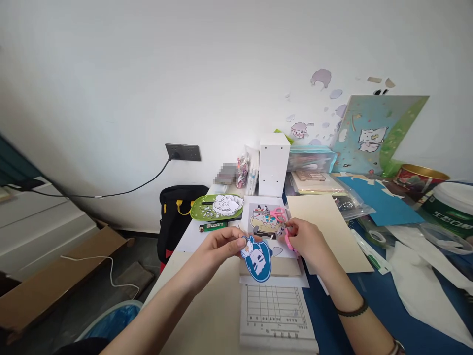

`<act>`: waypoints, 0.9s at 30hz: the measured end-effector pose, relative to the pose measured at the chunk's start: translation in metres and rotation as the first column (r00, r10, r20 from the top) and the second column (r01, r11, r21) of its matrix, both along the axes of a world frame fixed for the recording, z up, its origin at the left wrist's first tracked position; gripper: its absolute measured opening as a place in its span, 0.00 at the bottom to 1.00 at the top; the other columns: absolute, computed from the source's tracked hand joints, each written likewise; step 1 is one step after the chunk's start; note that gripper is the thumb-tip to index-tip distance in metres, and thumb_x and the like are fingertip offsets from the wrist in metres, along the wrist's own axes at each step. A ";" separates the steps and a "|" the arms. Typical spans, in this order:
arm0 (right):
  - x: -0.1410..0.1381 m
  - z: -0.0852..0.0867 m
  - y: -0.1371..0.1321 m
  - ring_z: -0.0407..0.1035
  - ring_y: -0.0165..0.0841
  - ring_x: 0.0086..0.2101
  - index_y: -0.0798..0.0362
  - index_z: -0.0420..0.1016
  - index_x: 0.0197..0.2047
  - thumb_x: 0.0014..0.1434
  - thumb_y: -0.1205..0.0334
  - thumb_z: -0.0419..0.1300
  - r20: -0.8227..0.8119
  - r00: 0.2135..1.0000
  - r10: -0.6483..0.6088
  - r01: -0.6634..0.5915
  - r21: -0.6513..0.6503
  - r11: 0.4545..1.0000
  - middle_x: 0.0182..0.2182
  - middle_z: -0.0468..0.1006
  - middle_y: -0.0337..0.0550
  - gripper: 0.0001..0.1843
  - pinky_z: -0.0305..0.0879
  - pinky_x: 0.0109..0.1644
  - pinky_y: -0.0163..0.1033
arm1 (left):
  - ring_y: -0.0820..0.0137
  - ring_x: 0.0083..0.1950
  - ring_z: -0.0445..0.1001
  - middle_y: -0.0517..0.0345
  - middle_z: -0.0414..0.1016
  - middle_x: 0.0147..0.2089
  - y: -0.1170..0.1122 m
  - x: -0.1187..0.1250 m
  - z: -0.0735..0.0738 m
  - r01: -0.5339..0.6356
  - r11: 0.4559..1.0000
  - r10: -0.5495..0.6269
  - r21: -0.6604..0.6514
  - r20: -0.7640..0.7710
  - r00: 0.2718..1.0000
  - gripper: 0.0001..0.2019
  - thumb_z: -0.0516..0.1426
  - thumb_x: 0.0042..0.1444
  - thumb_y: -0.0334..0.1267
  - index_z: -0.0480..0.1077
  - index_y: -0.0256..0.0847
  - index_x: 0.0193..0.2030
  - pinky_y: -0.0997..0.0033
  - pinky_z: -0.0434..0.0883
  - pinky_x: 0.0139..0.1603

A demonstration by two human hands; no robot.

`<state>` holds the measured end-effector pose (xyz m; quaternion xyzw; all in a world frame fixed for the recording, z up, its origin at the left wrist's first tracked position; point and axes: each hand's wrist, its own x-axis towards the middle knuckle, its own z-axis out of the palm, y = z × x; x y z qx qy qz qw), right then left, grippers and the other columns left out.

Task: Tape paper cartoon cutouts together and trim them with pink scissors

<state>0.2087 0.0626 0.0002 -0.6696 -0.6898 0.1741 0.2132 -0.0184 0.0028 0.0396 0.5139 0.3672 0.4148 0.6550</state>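
My left hand [225,246] pinches a cut-out paper figure [258,261] between thumb and fingers. The cut-out is blue and white with a cartoon face, and it hangs over stacked papers. To its right, my right hand [306,241] has its fingers closed at the pink handle of the scissors [287,242]; part of the scissors is hidden by the fingers. Beneath the scissors lies a printed sheet [254,228] with cartoon animals in a bowl. A form with a printed table [273,305] lies nearer to me.
A green tray [199,211] with a line drawing and paper scraps stands at the back left. Behind the papers rises a white box [273,165]. Beige card [325,222], blue paper [380,199], a utility knife [371,252] and a white tub [454,207] are on the right.
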 end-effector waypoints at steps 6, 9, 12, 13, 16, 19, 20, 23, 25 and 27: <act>-0.007 0.010 -0.012 0.69 0.37 0.32 0.57 0.74 0.43 0.50 0.67 0.60 -0.035 0.999 0.031 -0.029 0.074 0.997 0.33 0.75 0.47 0.14 0.60 0.33 0.38 | 0.58 0.46 0.73 0.43 0.77 0.43 0.000 0.002 0.000 0.091 0.991 -0.068 -0.094 0.221 0.973 0.14 0.56 0.54 0.42 0.77 0.34 0.38 0.63 0.66 0.48; -0.017 0.023 -0.030 0.67 0.34 0.30 0.53 0.73 0.35 0.60 0.61 0.54 -0.146 0.975 0.170 -0.136 0.221 0.966 0.31 0.74 0.44 0.09 0.59 0.35 0.38 | 0.58 0.47 0.71 0.43 0.77 0.44 0.001 0.002 -0.001 0.076 0.990 -0.041 -0.119 0.273 0.961 0.14 0.55 0.54 0.41 0.78 0.35 0.39 0.62 0.66 0.50; -0.030 0.033 -0.050 0.64 0.32 0.26 0.53 0.69 0.24 0.62 0.54 0.51 -0.320 0.870 0.374 -0.285 0.294 0.912 0.23 0.70 0.40 0.18 0.56 0.31 0.37 | 0.60 0.45 0.72 0.45 0.78 0.41 0.002 0.003 -0.004 0.060 0.989 -0.017 -0.134 0.301 0.954 0.14 0.55 0.55 0.39 0.78 0.35 0.40 0.64 0.66 0.49; -0.035 0.035 -0.056 0.64 0.32 0.27 0.53 0.68 0.23 0.63 0.53 0.51 -0.371 0.828 0.421 -0.330 0.285 0.900 0.22 0.70 0.39 0.20 0.56 0.31 0.36 | 0.61 0.44 0.72 0.46 0.78 0.41 0.002 0.003 -0.005 0.055 0.989 -0.008 -0.138 0.320 0.947 0.14 0.54 0.56 0.39 0.78 0.35 0.40 0.65 0.66 0.48; -0.049 0.032 -0.064 0.66 0.34 0.32 0.53 0.70 0.26 0.61 0.54 0.54 -0.442 0.759 0.478 -0.393 0.274 0.878 0.27 0.73 0.41 0.16 0.58 0.36 0.38 | 0.64 0.43 0.73 0.48 0.79 0.41 0.001 0.005 -0.007 0.035 0.986 0.027 -0.161 0.365 0.931 0.13 0.54 0.57 0.38 0.78 0.37 0.40 0.66 0.67 0.47; -0.059 0.024 -0.063 0.67 0.36 0.37 0.53 0.73 0.28 0.57 0.58 0.59 -0.458 0.742 0.489 -0.415 0.257 0.873 0.30 0.75 0.42 0.09 0.59 0.40 0.39 | 0.65 0.39 0.75 0.48 0.79 0.41 0.001 0.007 -0.007 -0.021 0.983 0.083 -0.181 0.341 0.937 0.13 0.54 0.58 0.39 0.78 0.37 0.40 0.67 0.68 0.44; -0.060 0.022 -0.061 0.67 0.36 0.37 0.53 0.73 0.27 0.56 0.61 0.60 -0.467 0.731 0.497 -0.422 0.263 0.868 0.30 0.75 0.41 0.08 0.59 0.41 0.39 | 0.65 0.39 0.75 0.49 0.79 0.42 0.001 0.008 -0.007 -0.041 0.983 0.098 -0.178 0.327 0.940 0.12 0.55 0.58 0.40 0.78 0.38 0.38 0.68 0.68 0.43; -0.061 0.020 -0.058 0.67 0.35 0.36 0.53 0.70 0.23 0.55 0.63 0.60 -0.533 0.674 0.512 -0.408 0.309 0.859 0.29 0.75 0.41 0.09 0.60 0.41 0.39 | 0.63 0.44 0.75 0.48 0.79 0.45 0.002 0.009 -0.007 -0.068 0.987 0.105 -0.143 0.268 0.958 0.11 0.57 0.56 0.42 0.77 0.39 0.34 0.67 0.69 0.44; -0.059 0.020 -0.057 0.67 0.34 0.34 0.53 0.69 0.24 0.57 0.58 0.59 -0.635 0.631 0.445 -0.352 0.277 0.894 0.28 0.74 0.40 0.12 0.60 0.37 0.37 | 0.60 0.45 0.76 0.47 0.80 0.44 0.002 0.008 -0.008 -0.105 0.991 0.119 -0.082 0.192 0.974 0.11 0.58 0.55 0.44 0.76 0.39 0.33 0.62 0.69 0.47; -0.054 0.019 -0.056 0.68 0.34 0.32 0.52 0.69 0.27 0.59 0.52 0.56 -0.755 0.578 0.310 -0.256 0.193 0.947 0.27 0.74 0.40 0.14 0.61 0.35 0.36 | 0.59 0.46 0.76 0.49 0.80 0.42 0.001 0.006 -0.009 -0.221 0.974 0.218 0.051 0.062 0.974 0.08 0.60 0.54 0.42 0.75 0.40 0.32 0.58 0.69 0.50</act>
